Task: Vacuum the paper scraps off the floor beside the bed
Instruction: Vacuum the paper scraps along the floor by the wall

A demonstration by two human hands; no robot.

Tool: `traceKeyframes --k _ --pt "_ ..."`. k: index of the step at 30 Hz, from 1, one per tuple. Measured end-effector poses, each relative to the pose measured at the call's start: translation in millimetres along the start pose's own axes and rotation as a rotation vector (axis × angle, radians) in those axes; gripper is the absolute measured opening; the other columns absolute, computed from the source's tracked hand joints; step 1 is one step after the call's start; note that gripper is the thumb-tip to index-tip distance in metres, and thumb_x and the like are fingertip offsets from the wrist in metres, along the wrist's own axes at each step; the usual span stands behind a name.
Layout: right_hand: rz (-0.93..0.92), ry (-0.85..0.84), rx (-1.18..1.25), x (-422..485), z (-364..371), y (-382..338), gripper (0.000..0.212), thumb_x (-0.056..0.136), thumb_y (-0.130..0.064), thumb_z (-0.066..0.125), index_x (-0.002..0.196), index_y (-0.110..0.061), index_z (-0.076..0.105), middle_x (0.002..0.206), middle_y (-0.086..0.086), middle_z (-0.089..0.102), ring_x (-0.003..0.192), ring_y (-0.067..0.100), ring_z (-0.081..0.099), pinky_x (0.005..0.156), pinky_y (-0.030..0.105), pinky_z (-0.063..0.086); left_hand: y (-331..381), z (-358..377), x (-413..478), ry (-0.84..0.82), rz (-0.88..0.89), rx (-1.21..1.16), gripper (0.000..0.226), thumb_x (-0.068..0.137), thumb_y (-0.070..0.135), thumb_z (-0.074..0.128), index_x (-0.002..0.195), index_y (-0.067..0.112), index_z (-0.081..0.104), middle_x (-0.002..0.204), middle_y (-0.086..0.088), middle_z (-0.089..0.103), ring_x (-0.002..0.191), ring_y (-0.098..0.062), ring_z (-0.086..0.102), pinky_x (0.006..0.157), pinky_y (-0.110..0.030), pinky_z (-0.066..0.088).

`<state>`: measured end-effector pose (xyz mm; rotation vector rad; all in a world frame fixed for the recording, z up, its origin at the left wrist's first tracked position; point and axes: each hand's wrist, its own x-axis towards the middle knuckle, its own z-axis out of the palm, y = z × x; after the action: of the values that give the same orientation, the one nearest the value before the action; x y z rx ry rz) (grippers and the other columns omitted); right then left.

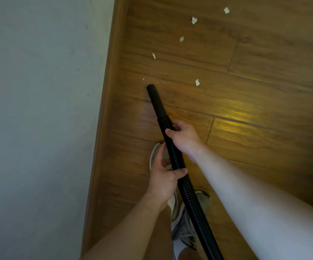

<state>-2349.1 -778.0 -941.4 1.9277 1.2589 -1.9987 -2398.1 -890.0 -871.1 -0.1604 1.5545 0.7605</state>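
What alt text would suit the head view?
Two bare hands grip a black vacuum hose, right hand ahead of left hand, its nozzle pointed down at a wooden floor. Several white paper scraps lie beyond the nozzle tip.

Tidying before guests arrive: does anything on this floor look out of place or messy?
Yes: six white paper scraps lie scattered on the wooden floor beyond the nozzle of the vacuum hose, the smallest scrap just ahead of its tip. Nothing looks damaged.
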Motion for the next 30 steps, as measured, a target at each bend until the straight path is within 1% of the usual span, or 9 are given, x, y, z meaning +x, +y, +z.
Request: traceKeyframes --k 2,6,9,12,15,20,24,28,30 --pt "0.010 -0.001 0.011 2.7 0.8 -6.4 0.034 0.095 -0.023 0.063 0.129 -0.023 0.061 0.107 -0.004 0.069 0.095 0.016 0.067 0.079 0.028 0.052 5.5 -1.2 1.8 0.001 0.007 0.013 0.094 0.081 -0.011 0.074 0.149 0.044 0.040 0.123 -0.007 0.063 0.108 -0.016 0.066 0.074 -0.021 0.057" --pt "0.011 0.004 -0.001 6.1 3.7 -17.2 0.034 0.095 -0.025 0.064 0.129 -0.022 0.062 0.105 -0.003 0.071 0.093 0.015 0.068 0.080 0.029 0.054 12.7 -4.1 4.1 0.006 0.002 -0.012 0.093 0.080 -0.013 0.073 0.147 0.043 0.043 0.122 -0.012 0.063 0.091 -0.008 0.072 0.066 -0.020 0.056" --pt "0.005 0.006 -0.018 6.0 6.9 -23.9 0.034 0.095 -0.026 0.063 0.129 -0.022 0.063 0.105 -0.002 0.071 0.092 0.015 0.068 0.080 0.030 0.054 17.3 -8.2 4.0 0.005 0.007 -0.026 0.092 0.078 -0.012 0.075 0.145 0.044 0.047 0.121 -0.008 0.066 0.098 -0.012 0.071 0.073 -0.024 0.059" --pt "0.005 0.026 -0.014 3.4 7.0 -28.4 0.034 0.095 -0.026 0.063 0.128 -0.021 0.063 0.105 -0.002 0.071 0.091 0.015 0.068 0.078 0.029 0.054 22.3 -10.1 1.6 -0.004 -0.003 -0.037 0.093 0.078 -0.011 0.077 0.145 0.046 0.046 0.123 -0.007 0.066 0.107 -0.018 0.069 0.086 -0.037 0.061" --pt "0.008 0.050 -0.024 -2.0 -2.8 -31.3 0.033 0.093 -0.027 0.064 0.126 -0.022 0.064 0.101 -0.004 0.071 0.087 0.012 0.067 0.069 0.024 0.051 27.9 -6.9 -5.4 -0.024 -0.001 -0.017 0.093 0.077 -0.010 0.078 0.147 0.043 0.045 0.123 -0.009 0.065 0.106 -0.019 0.070 0.083 -0.037 0.062" --pt "0.020 0.073 -0.075 -13.6 -29.6 -28.1 0.026 0.091 -0.029 0.064 0.116 -0.021 0.068 0.092 -0.004 0.072 0.082 0.014 0.068 0.065 0.025 0.049 34.8 12.0 -20.2 -0.087 -0.027 0.005 0.094 0.078 -0.009 0.078 0.149 0.043 0.043 0.122 -0.008 0.064 0.107 -0.022 0.069 0.095 -0.053 0.057" --pt "0.042 0.122 -0.098 -22.6 -53.4 -23.0 0.026 0.089 -0.031 0.064 0.113 -0.021 0.069 0.094 -0.001 0.073 0.084 0.018 0.069 0.069 0.026 0.051 37.5 34.1 -30.4 -0.115 -0.038 -0.013 0.093 0.077 -0.013 0.077 0.149 0.037 0.044 0.122 -0.014 0.063 0.111 -0.029 0.068 0.097 -0.056 0.055" --pt "0.069 0.192 -0.101 -28.1 -78.6 -15.6 0.018 0.089 -0.030 0.065 0.103 -0.022 0.070 0.080 -0.006 0.070 0.072 0.012 0.066 0.055 0.021 0.043 37.2 58.3 -36.1 -0.167 -0.073 -0.059 0.091 0.079 -0.014 0.075 0.149 0.036 0.044 0.123 -0.016 0.064 0.111 -0.033 0.067 0.095 -0.054 0.057" --pt "0.090 0.213 -0.092 -28.0 -88.1 -11.9 0.018 0.088 -0.030 0.065 0.103 -0.021 0.071 0.080 -0.004 0.070 0.071 0.014 0.066 0.057 0.023 0.044 36.9 67.6 -36.4 -0.183 -0.084 -0.062 0.091 0.080 -0.014 0.075 0.150 0.035 0.043 0.124 -0.016 0.063 0.110 -0.032 0.068 0.092 -0.051 0.059"
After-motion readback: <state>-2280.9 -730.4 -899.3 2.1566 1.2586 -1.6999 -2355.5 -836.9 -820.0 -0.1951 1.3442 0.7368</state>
